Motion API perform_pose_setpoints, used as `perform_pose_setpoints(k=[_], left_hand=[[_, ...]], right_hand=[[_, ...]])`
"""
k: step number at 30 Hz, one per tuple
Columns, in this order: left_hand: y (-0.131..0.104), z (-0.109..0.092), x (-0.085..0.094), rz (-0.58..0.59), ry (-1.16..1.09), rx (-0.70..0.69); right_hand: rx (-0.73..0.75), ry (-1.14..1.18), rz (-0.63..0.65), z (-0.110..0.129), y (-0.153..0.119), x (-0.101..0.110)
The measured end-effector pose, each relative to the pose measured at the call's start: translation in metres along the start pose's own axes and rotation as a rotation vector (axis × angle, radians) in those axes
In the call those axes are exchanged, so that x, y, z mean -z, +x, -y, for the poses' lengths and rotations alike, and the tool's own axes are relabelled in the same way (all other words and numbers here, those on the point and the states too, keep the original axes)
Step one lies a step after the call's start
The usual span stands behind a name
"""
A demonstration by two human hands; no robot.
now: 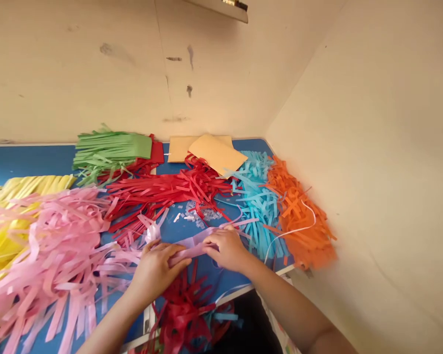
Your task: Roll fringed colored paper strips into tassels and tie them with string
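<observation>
A strip of lilac fringed paper (pixel 195 242) stretches between my two hands, just above the blue table. My left hand (pixel 155 271) grips its left part, thumb and fingers closed round it. Fingers of my right hand (pixel 226 247) pinch the right part, where the folded band meets loose strips. Cut lilac fringe trails out past both hands. Behind the band lie small clear plastic bits (pixel 201 214) and a heap of red fringed paper (pixel 170 189). Another red tassel bundle (pixel 186 314) hangs at the table's front edge, below my hands.
Pink fringe (pixel 68 231) and yellow fringe (pixel 3 246) spread over the left. Green fringe (pixel 114 147) and tan paper sheets (pixel 217 155) lie by the wall. Light-blue fringe (pixel 260 201) and orange fringe (pixel 302 221) fill the right, with a white cord (pixel 293 230) across them.
</observation>
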State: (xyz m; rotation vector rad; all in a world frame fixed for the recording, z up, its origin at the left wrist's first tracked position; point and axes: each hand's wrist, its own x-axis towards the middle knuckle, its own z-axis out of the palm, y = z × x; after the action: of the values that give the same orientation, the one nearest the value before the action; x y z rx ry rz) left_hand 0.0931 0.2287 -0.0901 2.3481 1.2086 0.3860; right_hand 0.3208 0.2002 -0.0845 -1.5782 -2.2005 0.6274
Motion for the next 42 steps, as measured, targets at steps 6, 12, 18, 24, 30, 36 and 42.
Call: perform_pose_setpoints(k=[6, 12, 18, 24, 30, 36, 42], left_hand=[[-0.003, -0.008, -0.006, -0.063, 0.247, 0.18], [0.001, -0.013, -0.009, -0.072, 0.326, 0.226], [0.003, -0.01, -0.011, -0.072, 0.354, 0.217], [0.003, -0.008, -0.015, -0.085, 0.379, 0.203], [0.001, -0.011, -0.013, -0.154, 0.408, 0.181], [0.005, -0.013, -0.006, -0.083, 0.436, -0.291], [0.0, -0.026, -0.003, -0.024, 0.475, -0.309]], right_hand=[[-0.126, -0.067, 0.025, -0.003, 0.014, 0.0], [-0.219, -0.167, 0.003, 0.0, 0.019, -0.013], [-0.219, -0.167, -0.026, -0.003, 0.017, -0.016], [-0.235, -0.195, -0.028, -0.005, 0.019, -0.018], [-0.24, -0.228, -0.048, -0.005, 0.017, -0.019], [-0.214, -0.466, -0.331, 0.002, 0.009, -0.002], [0.309, -0.295, 0.101, 0.0, 0.001, -0.007]])
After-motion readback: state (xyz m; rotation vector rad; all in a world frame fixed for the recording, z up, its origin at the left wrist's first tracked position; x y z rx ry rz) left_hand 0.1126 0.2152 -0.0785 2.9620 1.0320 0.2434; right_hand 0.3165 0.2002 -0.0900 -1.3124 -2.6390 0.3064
